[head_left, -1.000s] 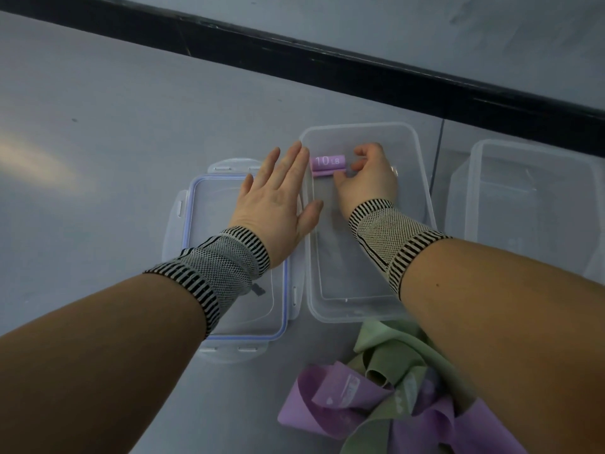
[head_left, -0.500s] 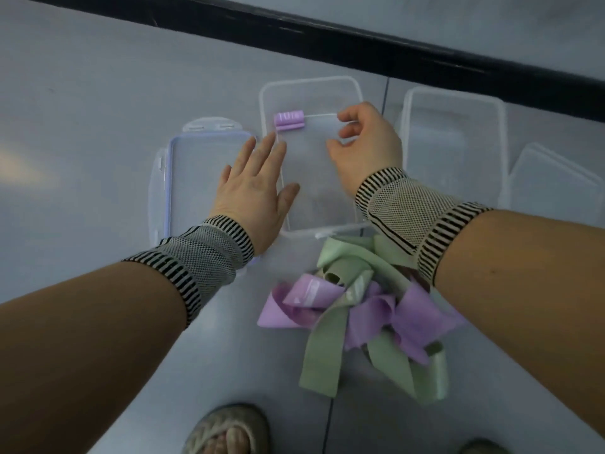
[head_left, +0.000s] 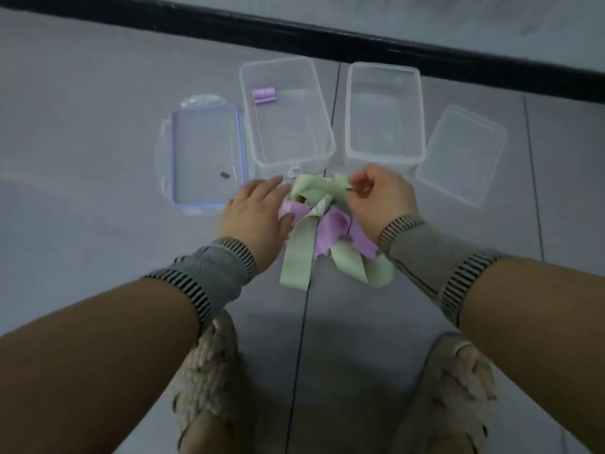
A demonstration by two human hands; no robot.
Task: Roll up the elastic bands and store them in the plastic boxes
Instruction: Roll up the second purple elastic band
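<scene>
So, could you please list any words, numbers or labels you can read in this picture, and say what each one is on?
Nothing can be read with certainty.
Rolled purple band in the left plastic box: pale print on its side, too blurred to read.
Lid with the blue seal: a small dark mark, with no legible text.
Loose bands, right plastic box and plain lid: no print visible.

Grey tiled floor (head_left: pixel 98 126), black baseboard (head_left: pixel 327 40) beyond.

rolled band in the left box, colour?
Purple rolled band, head view.
</scene>
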